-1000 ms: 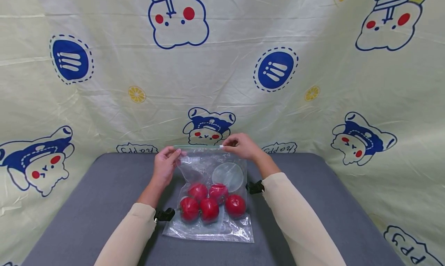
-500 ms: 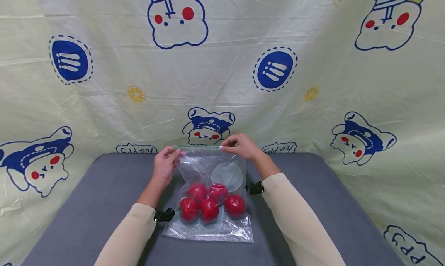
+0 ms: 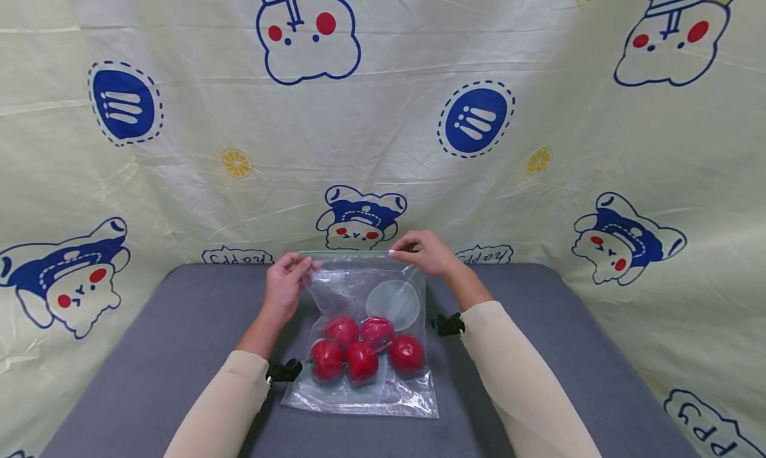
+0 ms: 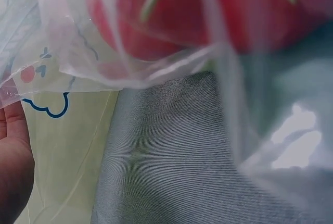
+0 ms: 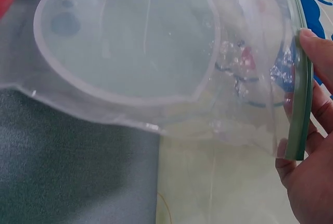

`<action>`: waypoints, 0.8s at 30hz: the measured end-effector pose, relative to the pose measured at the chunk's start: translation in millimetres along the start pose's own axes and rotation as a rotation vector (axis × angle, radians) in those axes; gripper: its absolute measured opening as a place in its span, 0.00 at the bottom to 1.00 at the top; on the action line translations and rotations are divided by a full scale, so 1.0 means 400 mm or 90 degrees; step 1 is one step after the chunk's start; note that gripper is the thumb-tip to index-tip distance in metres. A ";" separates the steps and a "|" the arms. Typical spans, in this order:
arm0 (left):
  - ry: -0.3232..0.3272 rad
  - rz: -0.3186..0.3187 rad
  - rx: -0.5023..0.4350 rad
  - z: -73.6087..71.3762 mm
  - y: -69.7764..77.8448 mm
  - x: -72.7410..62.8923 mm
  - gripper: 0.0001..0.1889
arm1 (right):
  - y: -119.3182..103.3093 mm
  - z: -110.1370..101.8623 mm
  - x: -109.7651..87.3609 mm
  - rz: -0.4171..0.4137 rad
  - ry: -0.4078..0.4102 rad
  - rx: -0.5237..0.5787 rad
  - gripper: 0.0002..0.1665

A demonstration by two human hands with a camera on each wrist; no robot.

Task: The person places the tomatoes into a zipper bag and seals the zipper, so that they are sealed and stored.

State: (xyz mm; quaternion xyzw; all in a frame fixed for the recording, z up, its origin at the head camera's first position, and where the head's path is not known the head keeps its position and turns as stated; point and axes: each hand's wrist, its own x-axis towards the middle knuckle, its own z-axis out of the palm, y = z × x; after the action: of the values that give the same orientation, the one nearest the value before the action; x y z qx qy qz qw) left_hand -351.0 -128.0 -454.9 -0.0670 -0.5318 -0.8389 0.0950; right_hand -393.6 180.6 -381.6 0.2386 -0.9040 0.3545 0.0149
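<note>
A clear zip bag point(image 3: 341, 288) with a green zip strip point(image 5: 301, 114) along its top is held up over the table. Several red tomatoes point(image 3: 362, 363) lie in its lower half; green stems show blurred through the plastic in the left wrist view. A pale round patch point(image 3: 393, 304) marks the bag's upper right. My left hand point(image 3: 284, 282) grips the top left corner, thumb against the plastic. At the strip's right part, my right hand point(image 3: 427, 253) pinches the small white slider point(image 3: 391, 252) between thumb and finger.
A grey cloth-covered table point(image 3: 197, 338) lies under the bag. Behind it hangs a pale curtain point(image 3: 395, 152) printed with cartoon figures and orange slices. Black wrist cameras sit on both forearms, the right one point(image 3: 447, 324) beside the bag.
My right hand has moved a little to the right along the top strip, with the white slider between its fingers. The left hand and the tomatoes stay where they were.
</note>
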 end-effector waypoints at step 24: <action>0.003 -0.002 -0.018 -0.010 -0.001 0.002 0.11 | 0.059 -0.013 -0.029 0.058 0.039 0.085 0.13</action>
State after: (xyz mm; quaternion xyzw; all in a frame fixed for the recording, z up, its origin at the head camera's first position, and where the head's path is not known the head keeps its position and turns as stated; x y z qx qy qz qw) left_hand -352.0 -131.4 -456.8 -0.0653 -0.5198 -0.8465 0.0942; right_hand -394.5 203.6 -394.9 0.1867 -0.8873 0.4216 0.0101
